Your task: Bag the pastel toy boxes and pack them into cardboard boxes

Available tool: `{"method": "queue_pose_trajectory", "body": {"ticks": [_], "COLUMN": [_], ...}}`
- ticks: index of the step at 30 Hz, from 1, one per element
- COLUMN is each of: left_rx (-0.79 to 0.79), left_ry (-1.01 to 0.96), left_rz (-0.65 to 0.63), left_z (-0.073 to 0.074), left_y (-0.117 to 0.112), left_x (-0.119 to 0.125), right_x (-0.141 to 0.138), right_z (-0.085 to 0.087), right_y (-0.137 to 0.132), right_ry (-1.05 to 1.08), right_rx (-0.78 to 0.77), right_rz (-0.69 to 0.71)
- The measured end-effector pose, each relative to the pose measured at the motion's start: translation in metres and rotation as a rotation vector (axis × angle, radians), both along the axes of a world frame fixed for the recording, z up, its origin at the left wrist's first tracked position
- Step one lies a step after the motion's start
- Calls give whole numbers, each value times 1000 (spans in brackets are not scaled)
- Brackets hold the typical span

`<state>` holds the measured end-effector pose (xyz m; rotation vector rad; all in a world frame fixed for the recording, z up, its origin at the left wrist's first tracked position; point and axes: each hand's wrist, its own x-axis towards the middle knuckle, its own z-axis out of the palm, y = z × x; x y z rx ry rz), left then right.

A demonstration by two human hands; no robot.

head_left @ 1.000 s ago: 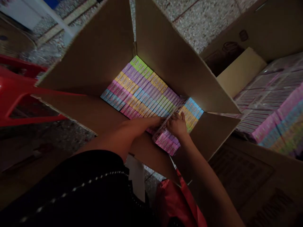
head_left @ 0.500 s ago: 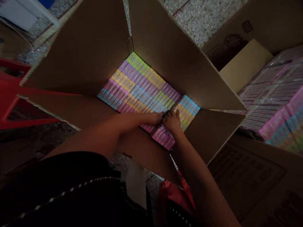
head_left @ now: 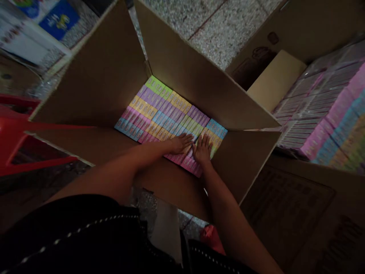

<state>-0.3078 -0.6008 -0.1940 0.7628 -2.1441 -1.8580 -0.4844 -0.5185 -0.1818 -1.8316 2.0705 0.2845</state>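
Rows of small packets (head_left: 161, 104) in green, purple, orange, blue and pink lie packed side by side in an open cardboard box (head_left: 94, 76). My left hand (head_left: 182, 143) rests flat on top of the packets, its fingers stretched out to the right. Close beside it, my right hand (head_left: 202, 147) presses on the rightmost block of packets with its fingers spread and pointing away from me. Neither hand holds anything. Both palms cover some of the packets beneath them.
On the right, a second cardboard box (head_left: 302, 190) holds plastic-wrapped packs (head_left: 322, 110) of similar coloured packets. A red plastic stool (head_left: 17, 140) stands at the left. Speckled floor (head_left: 182, 19) shows behind the boxes.
My fingers have come out of the seam between the packet blocks and now lie flat on top. The rightmost block sits more level with the others, the dark gap closed.
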Motion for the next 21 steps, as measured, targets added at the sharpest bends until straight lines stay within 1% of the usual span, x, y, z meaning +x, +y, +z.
{"method": "queue_pose_trajectory", "body": {"ticks": [3, 6, 8, 10, 12, 14, 17, 19, 21], "left_rx": [-70, -102, -68, -9, 47, 100, 153, 136, 78], "left_ry": [-112, -110, -67, -2, 32, 15, -7, 6, 9], "left_rz": [-48, -123, -144, -144, -121, -104, -122, -195, -282], "left_z": [3, 4, 2, -3, -10, -15, -21, -22, -24], "left_y": [7, 18, 29, 42, 52, 59, 55, 42, 25], "left_x": [-5, -3, -1, -1, -3, -6, -8, -2, 9], "right_x": [-1, -8, -12, -12, -11, -9, -8, -9, -10], "right_z": [-7, -5, -5, -10, -17, -25, -28, -25, -18], "right_y": [-2, -5, -5, -1, 5, 10, 11, 8, 4], "right_ry": [-41, -120, -123, -79, -38, -12, -3, -21, -48], "right_rx": [-8, -12, -53, -96, -116, -130, -128, -113, -109], "right_rz": [-17, -54, -114, -153, -143, -133, -144, -148, -168]}}
